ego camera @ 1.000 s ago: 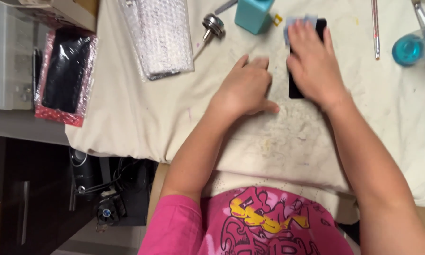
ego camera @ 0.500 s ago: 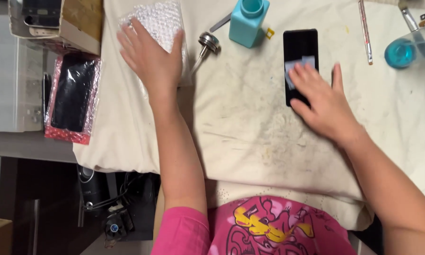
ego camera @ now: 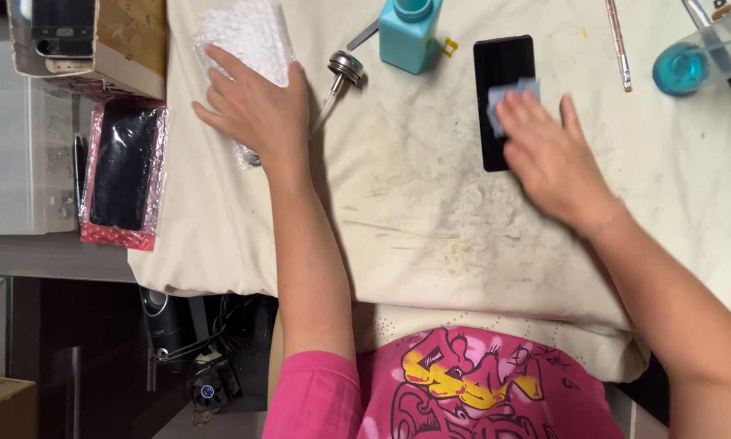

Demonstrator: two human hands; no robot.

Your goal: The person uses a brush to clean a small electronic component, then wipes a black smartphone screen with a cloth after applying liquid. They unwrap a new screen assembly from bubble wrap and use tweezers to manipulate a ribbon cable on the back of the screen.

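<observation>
A stained cream cloth [ego camera: 430,236] covers the bench in front of the person; the pink shirt [ego camera: 463,390] shows at the bottom edge.

Right hand [ego camera: 548,154]: fingers extended and pressed flat, pinning a small pale wipe [ego camera: 507,97] against the phone [ego camera: 503,69]. The phone is a black slab with a glossy, unlit face, lying flat on the cloth, long axis pointing away from the person. Its near end is covered by the hand.

Left hand [ego camera: 255,110]: palm down, fingers spread, resting on a bubble-wrap pouch [ego camera: 247,36] at the far left of the cloth. The pouch is white and translucent, and its contents cannot be told.

Between the hands, farther out: a metal pump head [ego camera: 345,69] lying on its side, and a teal bottle [ego camera: 410,32] standing just left of the phone.

Far right: a thin rod [ego camera: 617,45] and a clear container with a teal base [ego camera: 690,65].

Left of the cloth: a black phone in a pink bubble sleeve [ego camera: 121,175], with a box [ego camera: 97,41] beyond it.
</observation>
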